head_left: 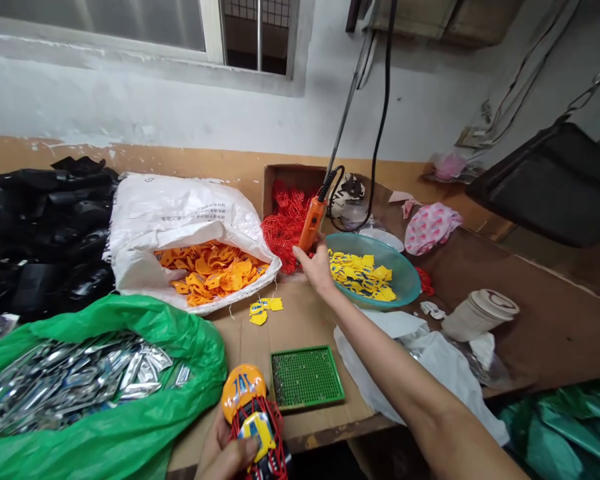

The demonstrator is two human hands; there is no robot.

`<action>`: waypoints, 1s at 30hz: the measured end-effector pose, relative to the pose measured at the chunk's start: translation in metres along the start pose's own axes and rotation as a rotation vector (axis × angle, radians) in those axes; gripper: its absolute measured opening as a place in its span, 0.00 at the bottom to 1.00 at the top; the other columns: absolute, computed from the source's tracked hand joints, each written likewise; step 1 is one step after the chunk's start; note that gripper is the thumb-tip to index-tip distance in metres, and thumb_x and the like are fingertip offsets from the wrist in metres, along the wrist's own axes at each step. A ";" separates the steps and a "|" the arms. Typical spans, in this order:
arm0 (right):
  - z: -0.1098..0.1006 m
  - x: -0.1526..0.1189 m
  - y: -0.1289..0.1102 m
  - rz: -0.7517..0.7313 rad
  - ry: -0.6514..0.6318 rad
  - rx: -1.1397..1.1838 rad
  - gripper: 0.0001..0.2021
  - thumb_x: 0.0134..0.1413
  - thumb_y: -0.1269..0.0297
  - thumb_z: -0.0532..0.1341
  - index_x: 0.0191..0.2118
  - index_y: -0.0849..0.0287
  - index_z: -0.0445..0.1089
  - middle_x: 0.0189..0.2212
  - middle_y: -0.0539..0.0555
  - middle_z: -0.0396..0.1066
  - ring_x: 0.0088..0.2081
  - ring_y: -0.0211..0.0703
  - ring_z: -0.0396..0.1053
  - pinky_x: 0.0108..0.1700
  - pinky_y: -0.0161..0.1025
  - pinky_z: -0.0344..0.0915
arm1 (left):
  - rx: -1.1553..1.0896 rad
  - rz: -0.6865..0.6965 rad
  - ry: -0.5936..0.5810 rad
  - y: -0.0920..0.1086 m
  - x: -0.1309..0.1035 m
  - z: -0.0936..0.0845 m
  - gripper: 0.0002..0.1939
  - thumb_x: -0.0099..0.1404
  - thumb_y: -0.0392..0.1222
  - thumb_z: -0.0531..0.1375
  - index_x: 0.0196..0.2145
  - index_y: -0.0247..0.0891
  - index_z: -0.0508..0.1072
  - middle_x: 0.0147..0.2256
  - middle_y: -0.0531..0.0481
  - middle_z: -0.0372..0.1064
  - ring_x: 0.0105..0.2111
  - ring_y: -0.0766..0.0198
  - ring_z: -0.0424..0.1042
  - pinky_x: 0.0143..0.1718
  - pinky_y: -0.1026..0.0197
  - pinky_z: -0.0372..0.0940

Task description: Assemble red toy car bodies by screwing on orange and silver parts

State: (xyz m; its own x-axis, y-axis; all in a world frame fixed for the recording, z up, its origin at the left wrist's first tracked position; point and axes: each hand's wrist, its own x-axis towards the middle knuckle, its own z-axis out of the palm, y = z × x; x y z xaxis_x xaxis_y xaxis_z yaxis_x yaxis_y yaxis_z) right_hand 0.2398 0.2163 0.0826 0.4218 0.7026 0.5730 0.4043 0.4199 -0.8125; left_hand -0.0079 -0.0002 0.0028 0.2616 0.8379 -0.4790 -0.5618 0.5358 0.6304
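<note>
A person's right hand (pixel 317 268) wraps around an orange corded power tool (pixel 311 223) beyond the green perforated tray (pixel 327 375).
The left hand (pixel 224 459) clasps an orange-and-yellow plastic assembly (pixel 244 390), thumb against it, nearer and left of the tray; beyond the tray, rightward, a teal bowl (pixel 411 280) holds yellow pieces (pixel 363 275).

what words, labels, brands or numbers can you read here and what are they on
"JAT" or close to it, last letter unsure: orange round part in the left hand.
White sack: lines of print, too small to read.
Yellow pieces: blue marks, too small to read.
Pale cup: mark on top, too blurred.
</note>
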 end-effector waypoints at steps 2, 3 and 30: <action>-0.006 -0.005 -0.006 -0.004 -0.022 -0.017 0.25 0.49 0.60 0.66 0.53 0.59 0.65 0.52 0.61 0.71 0.50 0.53 0.70 0.56 0.50 0.65 | 0.035 0.010 -0.007 0.005 -0.006 0.002 0.40 0.41 0.41 0.75 0.54 0.39 0.73 0.34 0.44 0.80 0.30 0.48 0.79 0.33 0.53 0.74; -0.011 -0.010 -0.009 -0.008 -0.044 -0.023 0.24 0.48 0.60 0.67 0.52 0.58 0.65 0.51 0.61 0.71 0.50 0.52 0.69 0.56 0.49 0.66 | 0.049 0.014 -0.007 0.007 -0.009 0.004 0.40 0.41 0.40 0.75 0.54 0.39 0.72 0.34 0.44 0.80 0.29 0.50 0.79 0.32 0.54 0.74; -0.101 -0.161 -0.067 0.362 -0.233 0.447 0.11 0.55 0.63 0.67 0.42 0.54 0.66 0.19 0.40 0.64 0.18 0.34 0.64 0.26 0.37 0.66 | 0.131 -0.036 0.005 -0.011 -0.020 0.017 0.31 0.45 0.38 0.73 0.48 0.35 0.72 0.35 0.41 0.80 0.28 0.55 0.77 0.30 0.57 0.74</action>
State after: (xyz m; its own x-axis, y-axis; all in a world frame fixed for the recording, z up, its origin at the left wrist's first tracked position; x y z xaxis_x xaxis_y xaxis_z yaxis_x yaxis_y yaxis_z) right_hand 0.2269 0.0163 0.0557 0.2597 0.9314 0.2551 -0.1317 0.2959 -0.9461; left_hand 0.0059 -0.0211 0.0158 0.2758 0.8174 -0.5057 -0.4445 0.5749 0.6869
